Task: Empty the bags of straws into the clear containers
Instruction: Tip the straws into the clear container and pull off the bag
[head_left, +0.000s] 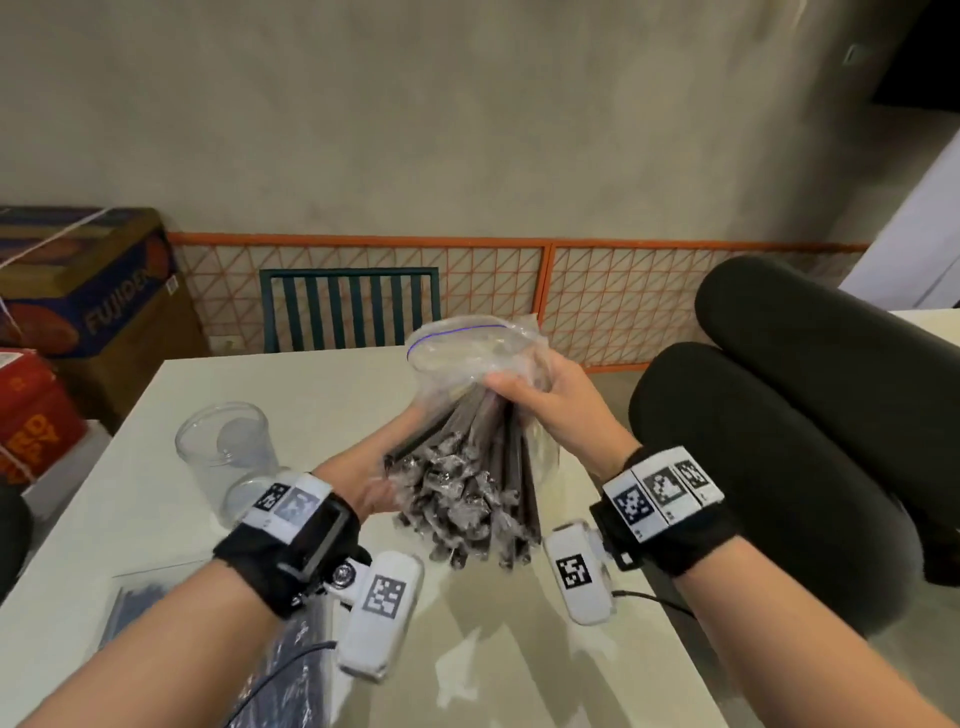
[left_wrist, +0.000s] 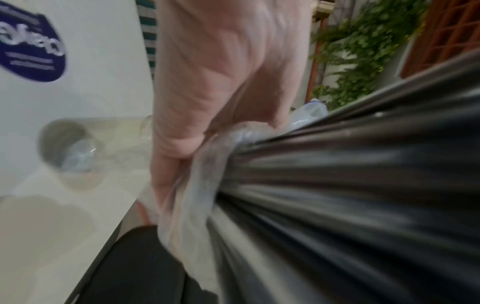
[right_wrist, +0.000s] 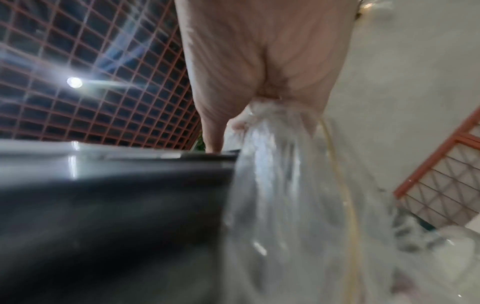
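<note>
A clear zip bag (head_left: 470, 358) full of black wrapped straws (head_left: 470, 483) is held up over the white table (head_left: 130, 530), tilted with its blue-lined mouth pointing away. My right hand (head_left: 550, 405) grips the bag near its upper part, thumb across the plastic. My left hand (head_left: 379, 478) holds the bag from the left side, lower down. In the left wrist view the fingers (left_wrist: 182, 131) curl on the plastic beside the straws (left_wrist: 350, 185). The right wrist view shows the right hand (right_wrist: 259, 72) bunching the bag (right_wrist: 298, 195). A clear cup (head_left: 223, 441) stands left of the bag, with a second clear cup (head_left: 244, 493) in front of it.
Another flat bag of dark straws (head_left: 140, 608) lies on the table under my left forearm. Cardboard boxes (head_left: 78, 280) stand at the left, a green slatted chair (head_left: 350, 306) behind the table, and a black padded chair (head_left: 789, 415) at the right.
</note>
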